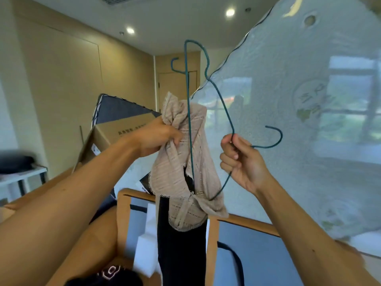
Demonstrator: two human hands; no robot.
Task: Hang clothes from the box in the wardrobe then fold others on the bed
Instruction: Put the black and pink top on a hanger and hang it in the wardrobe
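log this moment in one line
left hand: grips top | right hand: grips hanger | hanger end inside top | not hung yet

The left hand (156, 139) is gripping a bunched-up beige knit top (185, 162) near its upper end. The right hand (241, 162) is holding a thin green wire hanger (188, 96) just under its hook. The hanger is standing on end, and its lower corner is poking into the top. A long black cloth (181, 254) is hanging down below the top. A brown cardboard box (115, 131) is sitting behind the left arm. A big plastic-wrapped mattress (288, 100) is leaning on the right.
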